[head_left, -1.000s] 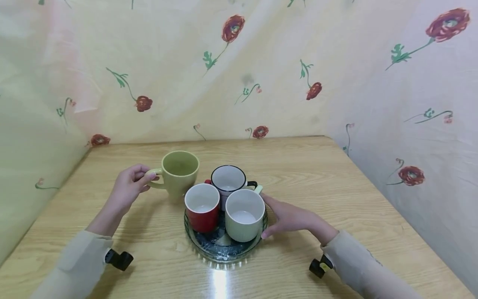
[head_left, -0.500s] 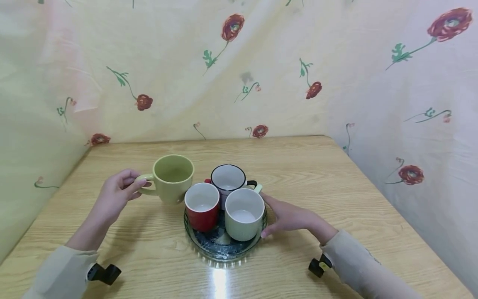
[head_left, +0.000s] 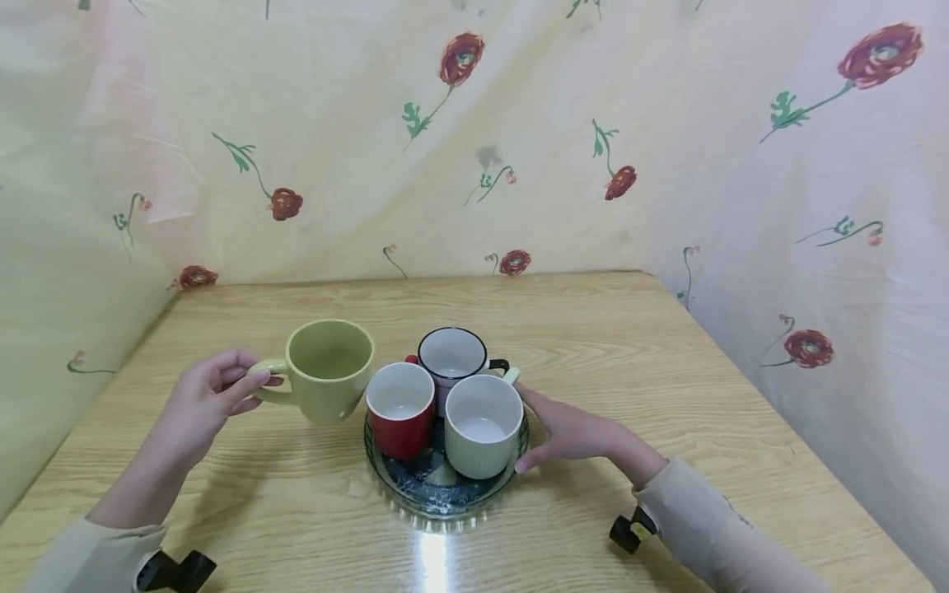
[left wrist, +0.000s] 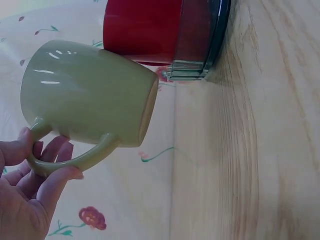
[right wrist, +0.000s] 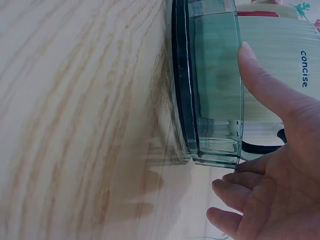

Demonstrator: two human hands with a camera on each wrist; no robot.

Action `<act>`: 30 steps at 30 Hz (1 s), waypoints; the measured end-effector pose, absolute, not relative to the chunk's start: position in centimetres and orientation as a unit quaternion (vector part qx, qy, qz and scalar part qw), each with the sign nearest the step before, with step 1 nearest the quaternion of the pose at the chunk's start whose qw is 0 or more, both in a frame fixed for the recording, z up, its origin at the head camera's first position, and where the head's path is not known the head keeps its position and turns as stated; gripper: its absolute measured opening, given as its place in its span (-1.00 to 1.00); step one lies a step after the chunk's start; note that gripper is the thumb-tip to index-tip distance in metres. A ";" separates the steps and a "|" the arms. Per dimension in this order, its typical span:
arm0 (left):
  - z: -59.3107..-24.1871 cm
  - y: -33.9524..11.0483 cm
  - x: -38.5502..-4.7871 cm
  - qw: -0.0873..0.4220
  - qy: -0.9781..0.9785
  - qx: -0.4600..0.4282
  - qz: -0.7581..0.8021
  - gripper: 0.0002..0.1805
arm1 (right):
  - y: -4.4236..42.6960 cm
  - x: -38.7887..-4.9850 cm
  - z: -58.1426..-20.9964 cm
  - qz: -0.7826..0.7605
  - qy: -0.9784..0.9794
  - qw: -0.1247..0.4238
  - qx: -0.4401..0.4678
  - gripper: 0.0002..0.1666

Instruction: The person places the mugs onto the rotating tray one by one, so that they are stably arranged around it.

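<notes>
My left hand (head_left: 198, 403) pinches the handle of a yellow-green mug (head_left: 326, 401), also seen in the left wrist view (left wrist: 87, 95). The mug is upright and raised off the table, left of a round glass tray (head_left: 437, 504) with a dark patterned base. On the tray stand a red mug (head_left: 401, 432) with a white inside, a white mug with a black rim (head_left: 454, 354), and a pale green mug (head_left: 483, 441) marked "concise". My right hand (head_left: 571, 432) is at the tray's right side, its thumb touching the clear wall (right wrist: 215, 90) and its fingers spread.
The tray rests on a wooden table (head_left: 630, 346). A flower-printed cloth (head_left: 334, 148) hangs along the table's back and both sides. Each sleeve carries a black wrist device (head_left: 632, 531).
My left hand has drawn the yellow-green mug left and toward me, away from the tray. The right hand and the mugs on the tray have stayed in place.
</notes>
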State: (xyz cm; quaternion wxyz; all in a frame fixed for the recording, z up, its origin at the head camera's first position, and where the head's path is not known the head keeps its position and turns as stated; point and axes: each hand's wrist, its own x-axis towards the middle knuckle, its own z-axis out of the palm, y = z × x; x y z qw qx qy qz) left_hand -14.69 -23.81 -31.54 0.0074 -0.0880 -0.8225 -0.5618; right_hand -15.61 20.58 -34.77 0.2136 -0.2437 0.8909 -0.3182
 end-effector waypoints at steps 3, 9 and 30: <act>-31.7 -24.1 -14.3 0.007 -0.822 -0.091 -0.562 -0.86 | 20.5 -15.5 -34.7 -0.316 0.893 0.212 -0.242 0.34; -32.0 -24.4 -13.4 -0.001 -0.810 -0.095 -0.578 -0.90 | 20.4 -15.3 -34.8 -0.314 0.895 0.205 -0.243 0.34; -32.6 -24.6 -11.2 -0.010 -0.824 -0.106 -0.556 -0.84 | 21.0 -15.7 -36.1 -0.357 0.876 0.217 -0.242 0.41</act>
